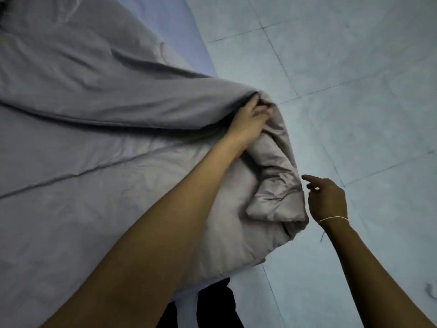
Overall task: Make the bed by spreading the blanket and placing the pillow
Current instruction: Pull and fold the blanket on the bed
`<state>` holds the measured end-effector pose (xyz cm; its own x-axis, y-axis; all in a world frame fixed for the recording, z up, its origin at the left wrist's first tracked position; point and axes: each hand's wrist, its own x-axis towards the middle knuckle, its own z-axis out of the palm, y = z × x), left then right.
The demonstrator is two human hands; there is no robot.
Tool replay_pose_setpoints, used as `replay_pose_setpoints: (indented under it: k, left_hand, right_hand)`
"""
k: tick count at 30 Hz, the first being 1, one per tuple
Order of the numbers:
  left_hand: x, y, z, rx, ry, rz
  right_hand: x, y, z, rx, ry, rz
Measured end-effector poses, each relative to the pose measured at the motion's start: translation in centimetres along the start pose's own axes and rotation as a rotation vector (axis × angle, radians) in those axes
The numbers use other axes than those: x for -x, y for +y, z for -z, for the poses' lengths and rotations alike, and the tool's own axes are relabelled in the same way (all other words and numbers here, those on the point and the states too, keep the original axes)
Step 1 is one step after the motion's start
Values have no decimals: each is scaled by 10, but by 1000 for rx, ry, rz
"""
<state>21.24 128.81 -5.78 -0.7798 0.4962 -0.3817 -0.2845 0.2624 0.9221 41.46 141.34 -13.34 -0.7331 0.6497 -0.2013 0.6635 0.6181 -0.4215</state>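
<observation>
A grey blanket (99, 147) covers most of the bed, with long folds running across it. One corner (276, 197) is bunched and folded over at the bed's edge. My left hand (250, 121) grips a raised fold of the blanket near that corner, fingers tucked into the cloth. My right hand (327, 200) hovers just right of the bunched corner, fingers spread and index pointing toward it, holding nothing. A thin string bracelet circles that wrist. No pillow is in view.
A pale blue sheet (170, 27) shows along the bed's far edge. A light tiled floor (354, 79) fills the right side. Dark clothing on my legs (212, 306) shows at the bottom, close to the bed's edge.
</observation>
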Motion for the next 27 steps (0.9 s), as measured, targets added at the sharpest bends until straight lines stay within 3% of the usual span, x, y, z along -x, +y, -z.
replay_pose_setpoints:
  k: [2, 4, 9, 12, 16, 19, 21, 23, 25, 27]
  left_hand:
    - [5, 2, -19, -201, -171, -137]
    - [18, -16, -24, -419, -192, -239]
    - [48, -97, 17, -696, 26, -263]
    - [52, -136, 51, -941, 88, -120]
    - [51, -154, 82, -1117, 94, -22]
    - [42, -156, 98, -1162, 111, 97]
    - [39, -160, 101, -1178, 97, 130]
    - [40, -166, 99, -1199, 92, 114]
    - [44, -175, 94, -1226, 106, 93]
    - [48, -186, 90, -1253, 136, 68]
  right_hand:
    - [-1, 15, 4, -55, 51, -160]
    - [7, 12, 3, -122, 117, -180]
    - [32, -27, -29, -107, 138, 175]
    - [38, -33, -63, 208, -13, 302]
    - [15, 8, -89, 479, -278, 10]
    - [-4, 49, -85, 514, -485, -385]
    - [-9, 58, -76, 484, -517, -511]
    - [-8, 47, -77, 455, -399, -398]
    - [3, 15, -86, 354, -227, -119]
    - [18, -25, -101, 188, -185, 98]
